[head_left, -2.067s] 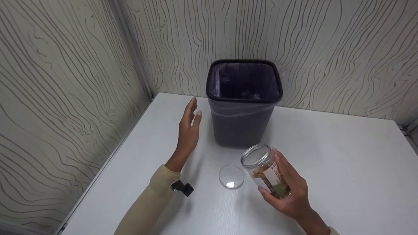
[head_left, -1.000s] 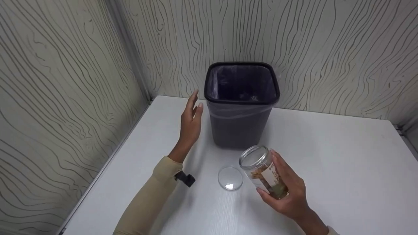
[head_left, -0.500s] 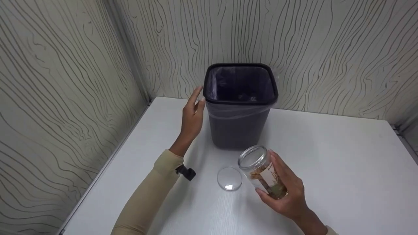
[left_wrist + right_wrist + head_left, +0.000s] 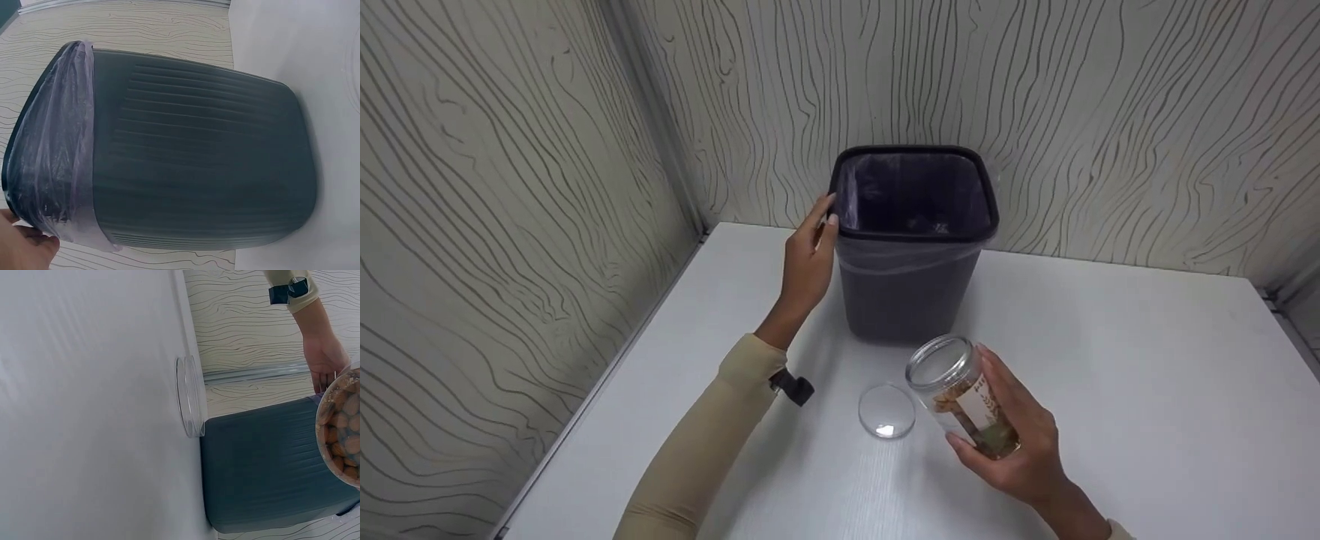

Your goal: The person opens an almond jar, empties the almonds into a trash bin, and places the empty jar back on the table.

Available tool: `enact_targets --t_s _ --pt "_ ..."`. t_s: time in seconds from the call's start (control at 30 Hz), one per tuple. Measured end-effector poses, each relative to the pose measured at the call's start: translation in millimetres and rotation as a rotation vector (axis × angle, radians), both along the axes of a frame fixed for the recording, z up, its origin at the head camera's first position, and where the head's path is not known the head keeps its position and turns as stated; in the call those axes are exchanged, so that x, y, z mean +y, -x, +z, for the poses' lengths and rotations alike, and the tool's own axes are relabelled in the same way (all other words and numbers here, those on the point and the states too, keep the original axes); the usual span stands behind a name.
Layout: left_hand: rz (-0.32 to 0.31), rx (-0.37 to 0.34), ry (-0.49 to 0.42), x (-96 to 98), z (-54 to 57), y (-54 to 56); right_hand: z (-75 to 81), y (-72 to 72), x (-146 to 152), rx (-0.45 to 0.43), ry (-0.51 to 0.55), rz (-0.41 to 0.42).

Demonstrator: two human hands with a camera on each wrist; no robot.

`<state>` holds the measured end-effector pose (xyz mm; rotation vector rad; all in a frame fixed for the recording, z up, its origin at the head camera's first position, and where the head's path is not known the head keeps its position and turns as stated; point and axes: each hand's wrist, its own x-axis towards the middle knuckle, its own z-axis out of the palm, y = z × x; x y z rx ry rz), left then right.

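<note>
My right hand (image 4: pixel 1027 450) grips a clear jar (image 4: pixel 952 394) with a printed label, its uncovered mouth tilted toward the upper left. Through the jar's base (image 4: pixel 344 433) in the right wrist view, brown nut-like pieces show. At the bin's left rim, my left hand (image 4: pixel 808 266) touches the edge with nearly straight fingers. This dark trash bin (image 4: pixel 911 296) stands upright, lined with a thin clear bag (image 4: pixel 53 140) folded over its rim. A round clear lid (image 4: pixel 887 411) lies on the table between the hands, left of the jar.
The white table (image 4: pixel 1132 375) meets a wood-grain patterned wall (image 4: pixel 1072 112) behind the bin. Another patterned wall (image 4: pixel 510 225) rises along the left side. A few small bits (image 4: pixel 937 226) show inside the bin. A black strap (image 4: pixel 793 388) is on the left wrist.
My left hand has moved right and up from beside the bin until its fingertips meet the rim. The right hand holds the jar nearly still; the view has shifted slightly.
</note>
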<state>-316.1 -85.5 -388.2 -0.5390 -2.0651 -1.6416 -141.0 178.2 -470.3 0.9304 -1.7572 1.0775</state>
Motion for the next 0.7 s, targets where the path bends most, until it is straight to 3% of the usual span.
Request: enact_targets --t_s 0.33,0.7 --pt "0.013 -0.002 0.088 2.6 10.0 5.0 -1.8 1.4 0 0.013 0.007 0.007" --pt "0.04 -0.059 0.149 3.6 19.9 14.6 -2.3 1.9 1 0.012 0.0 0.005"
